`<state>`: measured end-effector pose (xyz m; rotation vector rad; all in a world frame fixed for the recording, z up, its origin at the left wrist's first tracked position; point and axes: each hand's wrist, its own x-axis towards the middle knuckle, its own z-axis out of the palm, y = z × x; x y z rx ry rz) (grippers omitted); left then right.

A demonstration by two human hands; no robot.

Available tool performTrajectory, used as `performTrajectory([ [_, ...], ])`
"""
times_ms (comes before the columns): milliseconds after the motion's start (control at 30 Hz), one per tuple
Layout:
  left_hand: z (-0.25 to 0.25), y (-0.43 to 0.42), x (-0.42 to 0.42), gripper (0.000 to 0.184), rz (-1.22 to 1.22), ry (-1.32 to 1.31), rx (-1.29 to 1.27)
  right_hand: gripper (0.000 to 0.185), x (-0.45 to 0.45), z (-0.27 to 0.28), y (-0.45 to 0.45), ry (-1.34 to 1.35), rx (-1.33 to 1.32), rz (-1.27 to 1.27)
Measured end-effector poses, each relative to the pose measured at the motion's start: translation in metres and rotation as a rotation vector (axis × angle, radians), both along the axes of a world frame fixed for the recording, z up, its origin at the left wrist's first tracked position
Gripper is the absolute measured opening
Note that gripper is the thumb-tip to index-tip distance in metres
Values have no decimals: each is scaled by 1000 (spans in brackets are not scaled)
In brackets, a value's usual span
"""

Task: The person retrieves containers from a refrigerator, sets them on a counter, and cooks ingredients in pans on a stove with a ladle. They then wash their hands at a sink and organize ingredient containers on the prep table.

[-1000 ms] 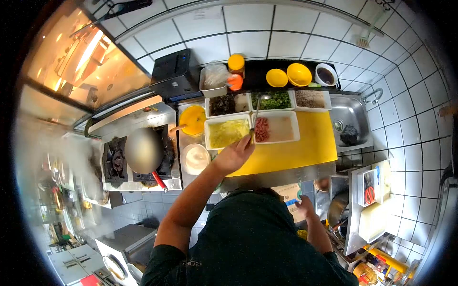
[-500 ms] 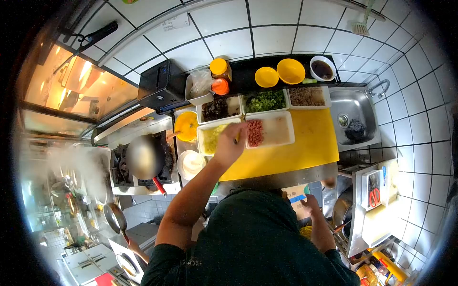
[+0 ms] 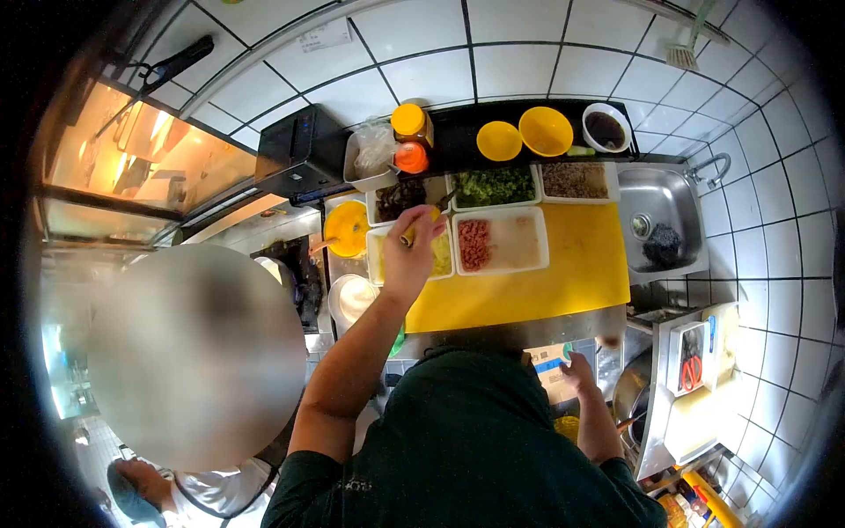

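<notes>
My left hand (image 3: 412,262) is closed around a yellow-handled utensil (image 3: 407,236), whose working end I cannot make out clearly. It is above a white container of pale yellow-green chopped food (image 3: 440,253). Behind it is a container of dark pieces (image 3: 400,201). Just right of the hand, a white container holds pink diced meat (image 3: 475,245) at its left end. My right hand (image 3: 576,374) hangs low on the right, its fingers apart, beside a cardboard box (image 3: 553,385). Nothing shows in it.
A yellow cutting board (image 3: 581,264) lies under the containers, with chopped greens (image 3: 495,187) and brown mince (image 3: 574,181) behind. A sink (image 3: 695,264) is at right. An orange bowl (image 3: 354,231) and a white bowl (image 3: 341,299) stand left. Another person (image 3: 211,493) is at lower left.
My left hand has moved left and slightly back, away from the pink meat, still holding the utensil. Another person has come into view at left, where a large blur hides much of the stove.
</notes>
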<state>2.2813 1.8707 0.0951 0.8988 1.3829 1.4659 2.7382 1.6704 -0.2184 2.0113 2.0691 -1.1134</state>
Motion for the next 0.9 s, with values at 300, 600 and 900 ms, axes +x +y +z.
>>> performTrajectory([
  [300, 16, -4, -6, 27, 64, -181, 75, 51, -3, 7, -2, 13, 22, -44],
  [600, 24, -18, -14, 29, 105, -246, 58, 43, 9, -15, -1, 25, -20, 40],
  [900, 22, -23, -19, 30, 155, -293, 10, 42, -15, 29, -3, -8, 39, -2],
])
